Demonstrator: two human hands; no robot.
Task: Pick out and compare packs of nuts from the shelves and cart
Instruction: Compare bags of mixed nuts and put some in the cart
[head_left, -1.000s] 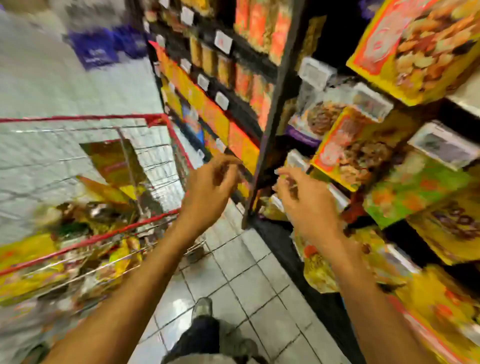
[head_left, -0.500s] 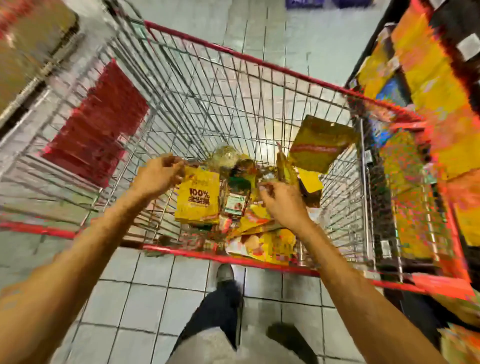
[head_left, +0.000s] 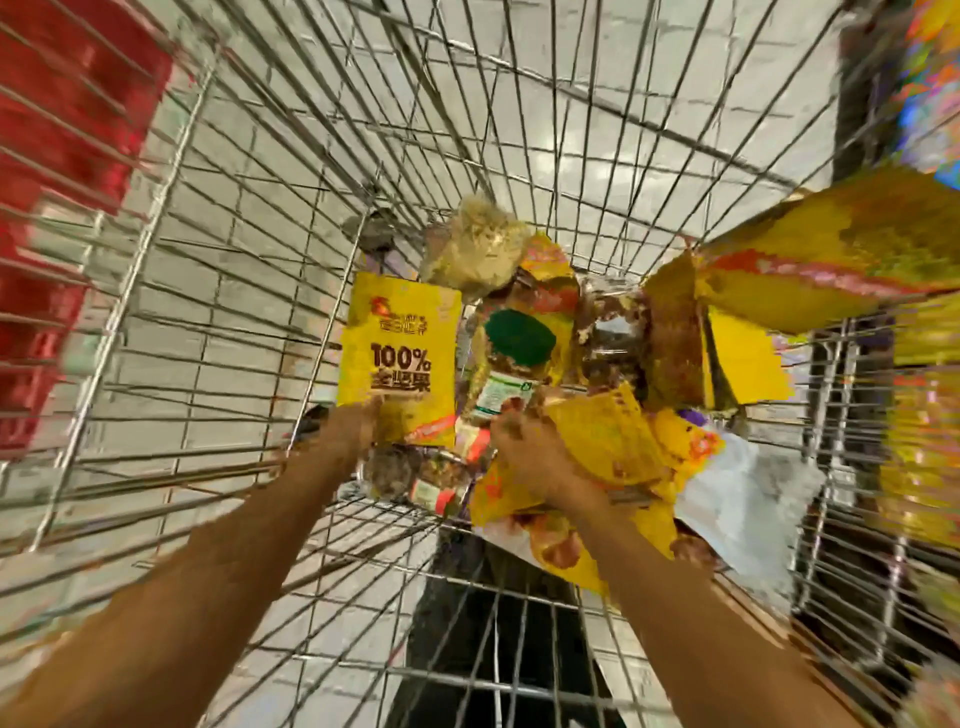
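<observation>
- Here, a wire shopping cart (head_left: 208, 260) is viewed from above, and a heap of packs is seen on its floor. The whole view is smeared by motion.
- The left hand (head_left: 353, 423) is set against the lower left corner of a yellow pack (head_left: 400, 353) printed "100%", which lies at the left edge of the heap. Whether the fingers are curled round it cannot be told.
- The right hand (head_left: 527, 454) is placed on the crumpled yellow packs (head_left: 608, 436), just below a green-lidded jar (head_left: 514, 358). Its grip cannot be told either.
- A pale round bag (head_left: 475, 247) is found at the far end of the heap.
- A yellow-and-red pack (head_left: 831, 265) is propped against the cart's right wall.
- A white pack (head_left: 748, 499) is seen at the near right.
- A red plastic panel (head_left: 62, 156) is seen on the left.
</observation>
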